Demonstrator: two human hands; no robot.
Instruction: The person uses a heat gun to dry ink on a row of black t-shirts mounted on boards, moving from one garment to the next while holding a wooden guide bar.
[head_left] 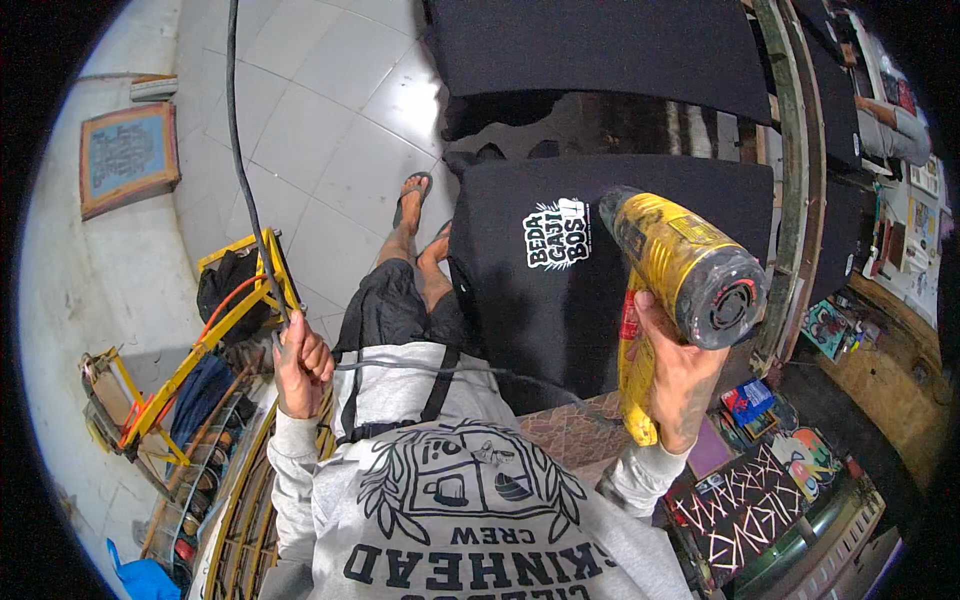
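While our right hand [680, 375] grips the yellow heat gun [685, 250] over the black fabric [520, 320] and our left hand [302, 368] clasps the black cord [241, 150], we see the white print [558, 236] already in place, its dryness unclear.

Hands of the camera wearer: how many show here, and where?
2. The left hand is left of the body, gripping a black cable; the right hand is to the right, holding a yellow heat gun. Both are partly wrapped around what they hold.
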